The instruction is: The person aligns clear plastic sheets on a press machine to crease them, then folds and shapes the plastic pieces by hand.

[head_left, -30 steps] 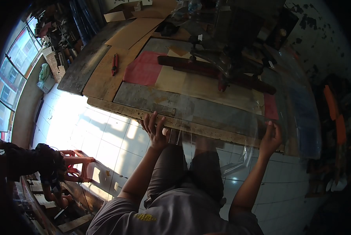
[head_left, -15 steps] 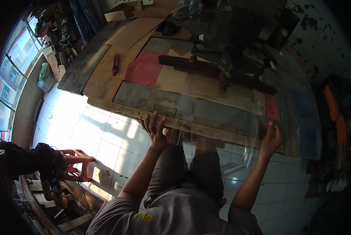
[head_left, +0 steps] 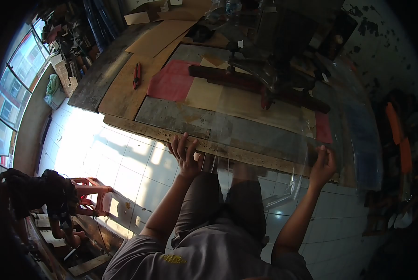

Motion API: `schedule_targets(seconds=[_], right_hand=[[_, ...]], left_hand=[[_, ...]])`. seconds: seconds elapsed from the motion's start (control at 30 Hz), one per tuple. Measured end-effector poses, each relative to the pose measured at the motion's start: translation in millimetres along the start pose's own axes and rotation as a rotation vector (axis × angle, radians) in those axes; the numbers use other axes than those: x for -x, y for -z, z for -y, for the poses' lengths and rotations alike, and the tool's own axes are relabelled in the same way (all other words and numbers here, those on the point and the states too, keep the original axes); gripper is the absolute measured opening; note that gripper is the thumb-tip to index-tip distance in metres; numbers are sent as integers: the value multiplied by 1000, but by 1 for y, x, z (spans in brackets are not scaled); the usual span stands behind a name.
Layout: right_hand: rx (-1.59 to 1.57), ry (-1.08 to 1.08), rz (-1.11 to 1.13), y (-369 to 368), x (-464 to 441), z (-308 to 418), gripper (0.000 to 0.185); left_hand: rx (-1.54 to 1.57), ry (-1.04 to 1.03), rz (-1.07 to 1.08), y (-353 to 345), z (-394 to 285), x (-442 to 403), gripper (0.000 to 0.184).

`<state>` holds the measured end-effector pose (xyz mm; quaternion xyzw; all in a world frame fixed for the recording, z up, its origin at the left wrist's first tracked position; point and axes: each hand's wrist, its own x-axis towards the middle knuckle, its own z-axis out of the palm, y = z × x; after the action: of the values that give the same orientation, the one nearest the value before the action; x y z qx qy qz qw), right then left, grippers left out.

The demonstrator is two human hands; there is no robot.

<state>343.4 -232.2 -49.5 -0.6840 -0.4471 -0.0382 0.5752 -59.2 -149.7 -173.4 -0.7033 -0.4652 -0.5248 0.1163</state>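
My left hand (head_left: pixel 186 156) rests at the front edge of the worktable (head_left: pixel 125 125), its fingers apart on the edge and nothing held in it. Farther right, my right hand (head_left: pixel 323 163) pinches the edge of a clear plastic sheet (head_left: pixel 265 144). This sheet lies over the grey plate (head_left: pixel 171 116) and hangs down past the table edge over my legs. Behind it are a cream sheet (head_left: pixel 209 95) and a pink sheet (head_left: pixel 169 81) under a dark red pressing bar (head_left: pixel 209 74) of a machine.
A red cutter (head_left: pixel 137 75) lies on brown cardboard (head_left: pixel 120 95) at the left. More clear plastic (head_left: pixel 367 158) hangs at the right end of the table. Lower left, a co-worker (head_left: pixel 55 196) is beside a red stool (head_left: pixel 92 196). A window is at far left.
The co-worker at the lower left has shifted slightly. My hands and the plastic sheet look unmoved.
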Motion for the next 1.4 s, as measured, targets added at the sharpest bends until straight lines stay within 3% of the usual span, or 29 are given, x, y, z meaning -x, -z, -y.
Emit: schedule_targets(seconds=[0.53,0.63,0.73,0.93,1.23,1.4], right_hand=[[38,13,40,0,-4,3,18],[110,60,100,-1,-8,3,22],[132,-45,264,2,-14,21,29],[185,64,356,-15,-37,14,39],[88,-182,470,-50,-74,-5,32],[-246,-240,407,-29,-60,28,32]], left_hand=[[25,1,-16,0,-3,-3,49],[10,1,-8,0,-2,-3,48],[28,3,-13,0,-2,-2,48],[16,10,31,2,2,2,48],[-1,8,62,7,1,2,50],[10,23,89,11,1,2,49]])
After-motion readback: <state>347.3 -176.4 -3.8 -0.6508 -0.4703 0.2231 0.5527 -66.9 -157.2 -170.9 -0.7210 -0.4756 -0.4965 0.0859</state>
